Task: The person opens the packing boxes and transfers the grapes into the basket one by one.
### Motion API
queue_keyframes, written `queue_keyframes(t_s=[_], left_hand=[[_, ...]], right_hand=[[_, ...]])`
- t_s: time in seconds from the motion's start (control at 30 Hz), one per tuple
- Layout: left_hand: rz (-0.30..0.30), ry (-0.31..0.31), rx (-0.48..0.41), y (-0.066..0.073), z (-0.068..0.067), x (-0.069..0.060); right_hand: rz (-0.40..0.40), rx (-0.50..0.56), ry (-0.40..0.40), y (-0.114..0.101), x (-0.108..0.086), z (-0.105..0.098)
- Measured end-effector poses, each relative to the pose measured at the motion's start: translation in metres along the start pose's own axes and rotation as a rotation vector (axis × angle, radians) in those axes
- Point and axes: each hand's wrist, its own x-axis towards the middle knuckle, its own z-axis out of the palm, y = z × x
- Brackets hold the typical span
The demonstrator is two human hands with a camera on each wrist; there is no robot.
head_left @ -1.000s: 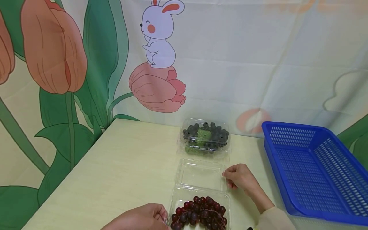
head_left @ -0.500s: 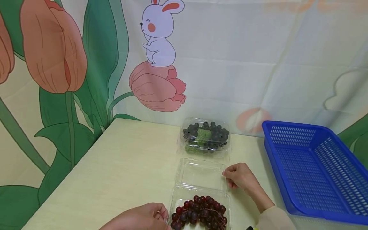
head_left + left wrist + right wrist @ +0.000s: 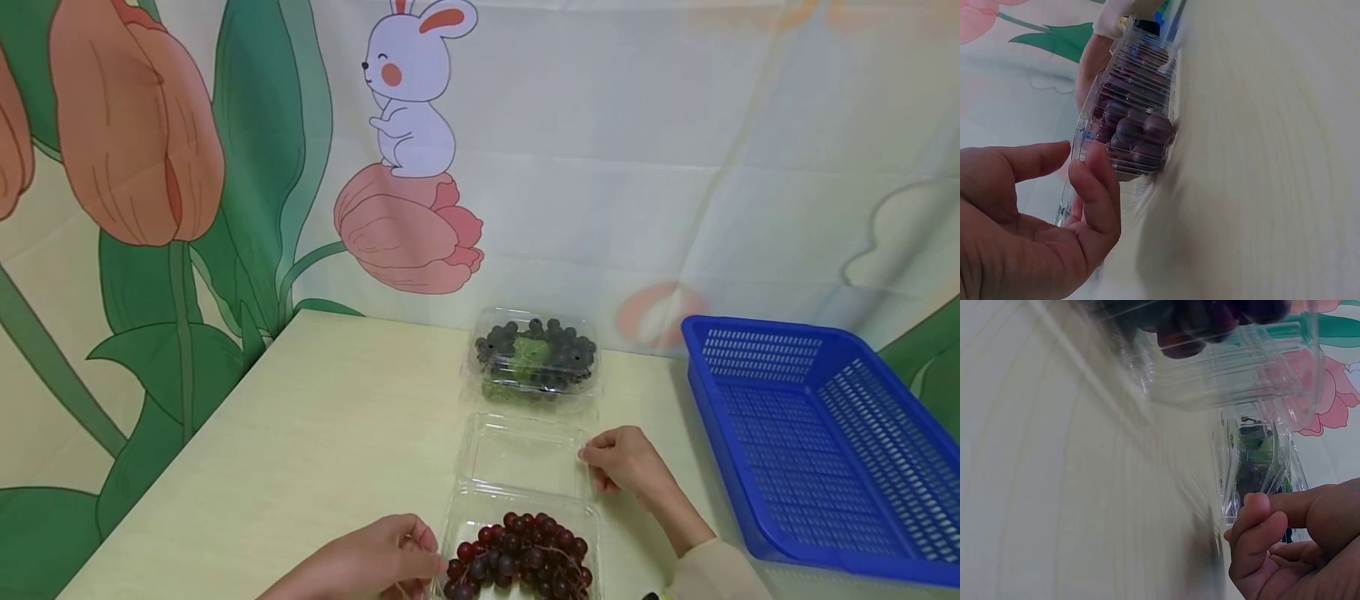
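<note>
A clear hinged container (image 3: 597, 533) lies open at the front of the table, dark red grapes (image 3: 517, 554) in its base and its lid (image 3: 525, 454) folded back flat. My left hand (image 3: 367, 557) is at the base's left rim; in the left wrist view its curled fingers (image 3: 1094, 187) touch the rim from below, with the thumb just above. At the lid's right edge, my right hand (image 3: 626, 462) pinches the plastic between thumb and fingers. The right wrist view shows those fingers (image 3: 1260, 540) curled at the lid's edge.
Behind the lid stands a closed clear box (image 3: 536, 354) of dark grapes with a green patch. A blue perforated basket (image 3: 810, 450) is at the right. A printed cloth (image 3: 585, 167) hangs behind the table.
My left hand has shifted slightly at the rim, its thumb and fingers differently placed. My right hand stays at the lid's edge, and the container has not visibly moved.
</note>
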Motion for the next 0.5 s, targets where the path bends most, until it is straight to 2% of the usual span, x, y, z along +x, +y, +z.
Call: queue_keyframes(t_s=[0.23,0.33,0.5], left_hand=[[0.034,0.119,-0.004,0.006,0.0,0.005],[0.047,0.147,0.003,0.007,0.0,0.007],[0.118,0.187,0.057,0.011,0.002,0.01]], right_hand=[[-0.007,-0.008,0.005,0.0,0.0,0.0],[-0.012,-0.013,-0.001,0.0,0.0,0.0],[-0.015,-0.02,-0.006,0.0,0.0,-0.001]])
